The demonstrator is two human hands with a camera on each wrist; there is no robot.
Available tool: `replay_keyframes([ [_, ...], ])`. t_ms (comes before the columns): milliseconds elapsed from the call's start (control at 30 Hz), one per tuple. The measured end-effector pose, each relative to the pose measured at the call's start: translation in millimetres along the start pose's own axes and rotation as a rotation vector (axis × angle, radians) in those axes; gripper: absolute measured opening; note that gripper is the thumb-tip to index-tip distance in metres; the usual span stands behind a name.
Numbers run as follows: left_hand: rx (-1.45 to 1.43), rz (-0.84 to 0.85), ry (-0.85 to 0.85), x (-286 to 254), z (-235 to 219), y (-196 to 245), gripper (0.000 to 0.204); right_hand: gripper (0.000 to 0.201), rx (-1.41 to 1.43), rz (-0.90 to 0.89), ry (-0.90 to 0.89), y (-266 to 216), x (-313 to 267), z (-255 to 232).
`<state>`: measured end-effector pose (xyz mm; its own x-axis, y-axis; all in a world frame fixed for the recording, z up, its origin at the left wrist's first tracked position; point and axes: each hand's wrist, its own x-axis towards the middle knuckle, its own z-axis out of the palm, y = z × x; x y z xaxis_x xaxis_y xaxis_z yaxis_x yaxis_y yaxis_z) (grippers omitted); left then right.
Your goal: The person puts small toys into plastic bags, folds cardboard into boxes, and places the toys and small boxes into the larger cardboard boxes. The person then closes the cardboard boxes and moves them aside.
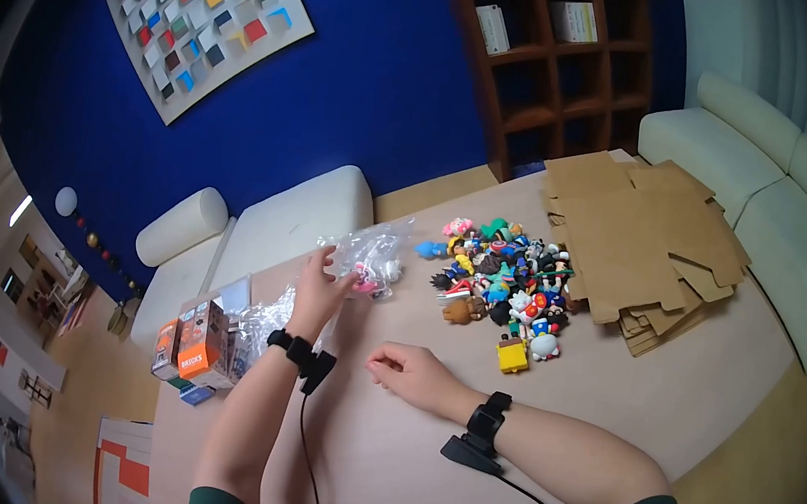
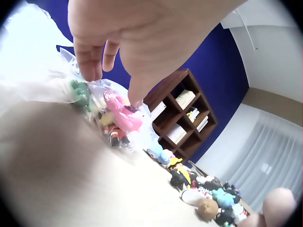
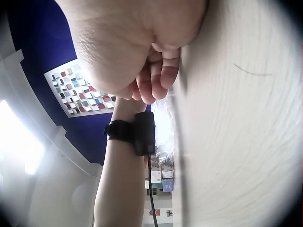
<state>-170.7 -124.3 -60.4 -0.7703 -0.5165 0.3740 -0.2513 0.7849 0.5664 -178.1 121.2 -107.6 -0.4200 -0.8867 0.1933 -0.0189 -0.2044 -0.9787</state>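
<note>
On the worktop's [image 1: 375,480] left: we see cartons [image 1: 204,336] beside crumpled plastic [image 1: 264,324].
Left hand [image 1: 316,304]: grip apart, thumb and fingers curving over the clear bag; we cannot tell whether they touch it.
Clear bag [image 1: 384,262]: beyond the crumpled plastic, a pink toy [image 2: 124,116] inside. We judge it light, its film soft and slippery; we'd pinch a loose fold.
Right hand [image 1: 420,380]: rests on the worktop, fingers loosely curled together, holding nothing.
Farther right: loose figures [image 1: 504,272], then flattened cardboard [image 1: 627,239].
</note>
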Motion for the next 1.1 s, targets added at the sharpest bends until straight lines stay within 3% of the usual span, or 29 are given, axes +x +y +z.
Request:
replay_keyframes([
  [133, 0.023, 0.066, 0.032, -35.5, -28.5, 5.4, 0.046, 0.017, -0.061, 0.001, -0.009, -3.5, -1.1, 0.8],
  [200, 0.546, 0.353, 0.016, -61.7, -50.9, 3.3, 0.043, 0.017, -0.058, -0.038, 0.013, 5.1, 0.6, 3.8],
  [333, 0.625, 0.156, -0.158, -96.5, -75.9, 3.4, 0.035, 0.018, -0.151, -0.071, 0.041, 1.4, -0.8, 7.2],
  [400, 0.365, -0.086, -0.212, -100.9, -82.1, -0.6, 0.034, 0.016, -0.201, -0.04, 0.003, -4.9, -1.6, 5.3],
  [433, 0.352, -0.11, -0.212, -101.9, -85.9, 1.3, 0.039, 0.015, -0.252, -0.007, -0.025, -6.4, -2.1, 4.8],
  [467, 0.35, -0.114, -0.208, -104.7, -85.8, 0.3, 0.039, 0.015, -0.255, -0.006, -0.03, -5.0, -2.0, 5.2],
  [533, 0.484, 0.167, 0.027, -110.6, -84.4, -1.9, 0.043, 0.015, -0.182, 0.006, -0.017, -1.7, -1.0, 5.4],
  [567, 0.547, 0.247, 0.049, -112.4, -83.3, -7.4, 0.048, 0.015, -0.185, 0.007, -0.02, -2.1, -1.3, 5.4],
  [600, 0.546, 0.245, 0.053, -113.4, -83.2, -11.6, 0.048, 0.015, -0.192, 0.005, -0.022, -2.8, -1.2, 5.1],
  [667, 0.479, 0.063, -0.145, -114.8, -83.6, -16.5, 0.046, 0.015, -0.202, 0.003, -0.025, -3.8, -0.4, 5.3],
  [900, 0.38, 0.0, -0.18, -118.3, -94.5, -13.9, 0.031, 0.015, -0.158, 0.02, -0.033, -4.3, -1.7, 4.8],
  [1100, 0.317, -0.041, -0.099, -116.6, -107.5, -10.7, 0.021, 0.015, -0.149, 0.026, -0.036, -0.7, -0.7, 4.5],
])
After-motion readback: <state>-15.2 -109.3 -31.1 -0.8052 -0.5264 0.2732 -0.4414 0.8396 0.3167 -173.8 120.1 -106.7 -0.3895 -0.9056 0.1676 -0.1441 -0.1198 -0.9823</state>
